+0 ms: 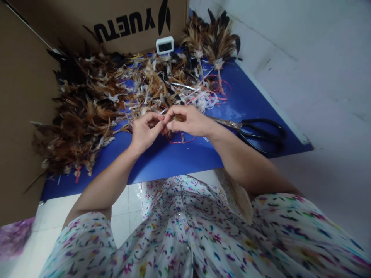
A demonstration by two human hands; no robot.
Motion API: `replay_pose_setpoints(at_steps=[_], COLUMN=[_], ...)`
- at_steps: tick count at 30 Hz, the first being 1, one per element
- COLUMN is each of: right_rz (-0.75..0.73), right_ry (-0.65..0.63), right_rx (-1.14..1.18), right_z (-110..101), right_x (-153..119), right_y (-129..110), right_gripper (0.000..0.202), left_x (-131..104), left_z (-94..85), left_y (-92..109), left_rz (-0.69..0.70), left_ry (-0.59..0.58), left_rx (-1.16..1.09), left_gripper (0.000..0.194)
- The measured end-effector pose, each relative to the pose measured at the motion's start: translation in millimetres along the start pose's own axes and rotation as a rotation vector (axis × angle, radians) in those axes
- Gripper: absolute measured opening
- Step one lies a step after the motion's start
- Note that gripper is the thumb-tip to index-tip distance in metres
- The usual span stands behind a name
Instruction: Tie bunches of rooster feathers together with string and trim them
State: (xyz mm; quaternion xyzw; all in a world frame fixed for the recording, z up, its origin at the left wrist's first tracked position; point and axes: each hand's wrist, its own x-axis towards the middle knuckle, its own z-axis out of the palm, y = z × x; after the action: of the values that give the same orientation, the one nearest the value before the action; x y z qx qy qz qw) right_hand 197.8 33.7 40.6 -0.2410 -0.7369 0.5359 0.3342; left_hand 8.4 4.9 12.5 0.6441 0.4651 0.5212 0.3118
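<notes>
Left hand: the left hand (144, 130) has its thumb and forefinger pressed together at the tips, meeting the other hand's fingertips.
Right hand: the right hand (189, 121) has its fingers curled in, thumb and forefinger closed at the same spot.
Grip: both hands pinch something small at the meeting fingertips; fingers cover most of it, so its exact form cannot be told.
Tuft: a brown tuft (179, 117) shows in the curl of the right fingers, partly hidden.
Red thread: the red thread (185, 142) loops on the table just below the grip, on the near side.
Feathers: the loose feathers (78, 116) lie in a wide heap left of the grip and beyond it, brown and black with pale bases.
White loops: the white loops (205, 101) lie beyond the grip and to its right, tangled near more red strands.
Bundles: two tied bundles (220, 44) lie far beyond the grip, to the right, feather ends pointing away.
Scissors: the scissors (261, 133) lie right of the grip, black handles outward, blades partly behind the right wrist.
Clock: a white clock (165, 45) stands beyond the feathers, in front of the box (130, 25).
Table: the blue table (176, 160) lies under the hands.
</notes>
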Motion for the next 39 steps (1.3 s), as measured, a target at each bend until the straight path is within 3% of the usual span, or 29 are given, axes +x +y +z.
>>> replay_pose_setpoints(at_steps=[4,9,17,25,34,39], right_rz=[0.032,-0.063,-0.083,-0.175,0.055,0.106], right_ry=[0.071,0.126,0.115,0.166,0.133,0.108], right_rx=[0.030,-0.164,-0.266,-0.338,0.065,0.232], right_z=[5,5,5,8,4,1], right_x=[1,0,-3,-3,0,0], right_y=[4,6,3,5,5,0], right_gripper=[0.006,0.008,0.018,0.007,0.013,0.020], left_x=[0,-1,0,1,-1,-2], left_z=[1.7,1.8,2.4,2.0,1.3,-0.8], left_y=[3,6,6,10,13,19], left_rz=[-0.026,-0.068,-0.105,-0.159,-0.143,-0.026], left_ry=[-0.005,-0.023,-0.021,-0.015,-0.044,-0.042], left_rx=[-0.038,-0.100,-0.165,-0.211,-0.227,-0.224], left_gripper=[0.036,0.039,0.039,0.047,0.044,0.035])
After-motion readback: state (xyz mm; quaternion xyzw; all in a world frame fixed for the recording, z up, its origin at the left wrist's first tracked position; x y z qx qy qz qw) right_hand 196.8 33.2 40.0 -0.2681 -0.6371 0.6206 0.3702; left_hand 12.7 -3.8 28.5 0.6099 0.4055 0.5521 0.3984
